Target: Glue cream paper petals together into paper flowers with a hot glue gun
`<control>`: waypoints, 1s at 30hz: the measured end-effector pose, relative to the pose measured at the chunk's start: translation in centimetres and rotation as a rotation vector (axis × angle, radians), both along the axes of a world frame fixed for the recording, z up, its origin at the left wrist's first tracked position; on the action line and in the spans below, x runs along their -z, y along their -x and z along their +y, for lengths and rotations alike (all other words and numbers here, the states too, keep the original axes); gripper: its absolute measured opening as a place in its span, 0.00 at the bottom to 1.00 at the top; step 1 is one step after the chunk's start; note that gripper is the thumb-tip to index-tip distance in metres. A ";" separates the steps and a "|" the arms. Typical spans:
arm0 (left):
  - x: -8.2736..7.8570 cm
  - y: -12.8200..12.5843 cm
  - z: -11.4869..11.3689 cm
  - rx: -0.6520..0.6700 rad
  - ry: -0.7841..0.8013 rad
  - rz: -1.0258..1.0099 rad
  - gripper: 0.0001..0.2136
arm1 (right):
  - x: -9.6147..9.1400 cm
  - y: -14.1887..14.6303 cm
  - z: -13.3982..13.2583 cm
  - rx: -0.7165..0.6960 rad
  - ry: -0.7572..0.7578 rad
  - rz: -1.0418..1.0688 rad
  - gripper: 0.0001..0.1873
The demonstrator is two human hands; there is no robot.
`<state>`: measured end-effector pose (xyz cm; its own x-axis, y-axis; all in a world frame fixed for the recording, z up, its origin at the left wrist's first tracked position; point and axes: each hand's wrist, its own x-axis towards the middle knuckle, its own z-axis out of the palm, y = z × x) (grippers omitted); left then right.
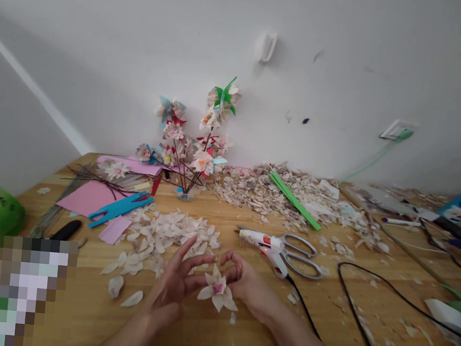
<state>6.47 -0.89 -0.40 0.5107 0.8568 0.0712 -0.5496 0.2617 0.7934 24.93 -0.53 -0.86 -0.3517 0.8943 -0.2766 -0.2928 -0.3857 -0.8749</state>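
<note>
A flower [219, 296] of pale pointed petals with a pink centre is held up just above the wooden table. My right hand [245, 282] has its fingers curled at the flower's right side and seems to pinch it from behind; the exact grip is hidden. On the other side, my left hand [176, 281] has its fingers spread, with fingertips reaching close to the petals. Behind my left hand lies a spread of loose pale petals [168, 237]. A white glue gun [268, 244], its small red light lit, lies beyond my right hand, against grey-handled scissors [301, 257].
Finished flowers on brown stems [189, 177] stand near the wall. A heap of dried petals [249, 188] lies behind, with a green strip [295, 200] on it. Blue strips [120, 209] and pink paper [87, 198] sit left. A black cable [357, 313] loops across the right.
</note>
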 end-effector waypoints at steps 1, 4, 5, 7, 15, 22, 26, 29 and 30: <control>0.0 0.1 0.1 0.020 0.021 -0.009 0.40 | 0.0 0.0 0.0 0.004 0.003 -0.007 0.24; -0.1 0.4 0.3 0.087 0.072 -0.039 0.39 | 0.0 -0.1 0.1 0.013 -0.007 -0.024 0.23; -0.2 0.5 0.4 0.106 0.078 -0.047 0.39 | 0.0 -0.2 0.1 0.016 -0.011 -0.027 0.23; -0.5 0.7 0.5 0.138 0.077 -0.062 0.39 | 0.0 -0.2 0.1 0.017 -0.009 -0.029 0.23; -1.1 0.5 -0.1 0.136 0.103 -0.114 0.38 | -0.4 -0.1 -0.1 0.024 0.004 -0.008 0.23; -0.1 0.2 0.2 0.137 0.052 -0.170 0.39 | -0.2 -0.1 0.1 0.019 0.004 -0.044 0.23; -1.3 0.3 -0.2 0.050 0.093 -0.112 0.37 | -0.1 -0.3 0.3 0.013 -0.040 -0.067 0.22; -2.5 0.7 -0.4 -0.172 0.128 -0.061 0.30 | -0.1 -0.5 0.4 -0.012 -0.062 -0.075 0.23; -2.8 0.8 -0.3 -0.232 0.130 -0.059 0.29 | -0.1 -0.5 0.4 -0.017 -0.067 -0.079 0.23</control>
